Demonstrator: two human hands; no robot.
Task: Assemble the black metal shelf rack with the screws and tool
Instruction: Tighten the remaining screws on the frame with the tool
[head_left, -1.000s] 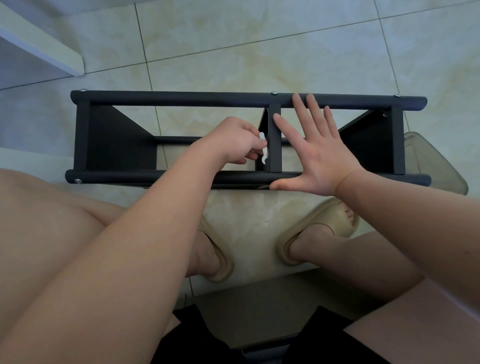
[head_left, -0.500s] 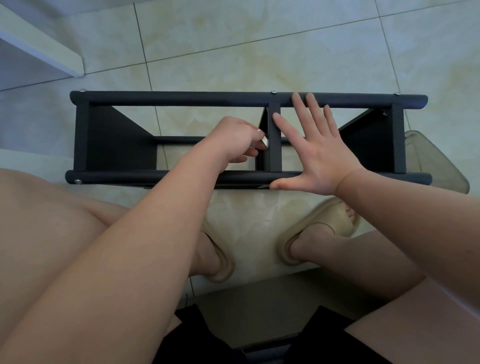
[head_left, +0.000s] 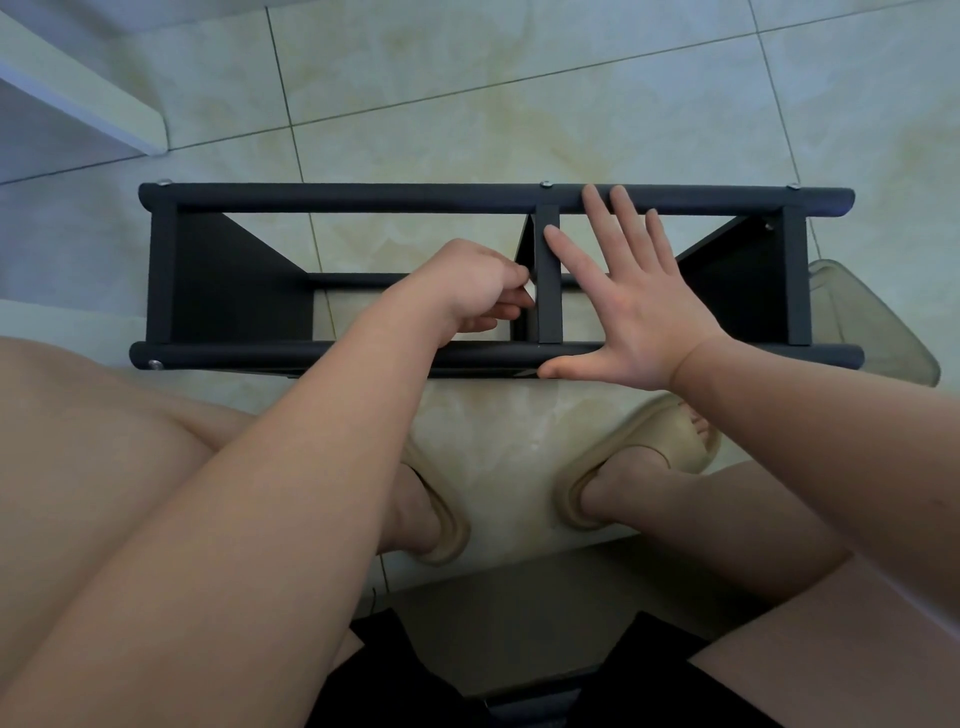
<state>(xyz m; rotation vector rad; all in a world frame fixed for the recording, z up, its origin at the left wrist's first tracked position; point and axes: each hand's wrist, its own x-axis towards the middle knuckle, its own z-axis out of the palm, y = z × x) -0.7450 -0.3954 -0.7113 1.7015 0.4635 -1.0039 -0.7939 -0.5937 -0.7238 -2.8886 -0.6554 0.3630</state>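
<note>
- In the black metal shelf rack, we find the long left bay open.
- Our left hand fills the gap just left of its middle; our right hand spans the right bay.
- A translucent plastic tub crowds its right end.

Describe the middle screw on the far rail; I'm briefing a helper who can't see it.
The black rack lies on the tiled floor, its far rail bearing three silver screw heads. The middle screw sits directly above the centre crosspiece, just left of the right hand's fingertips.
</note>
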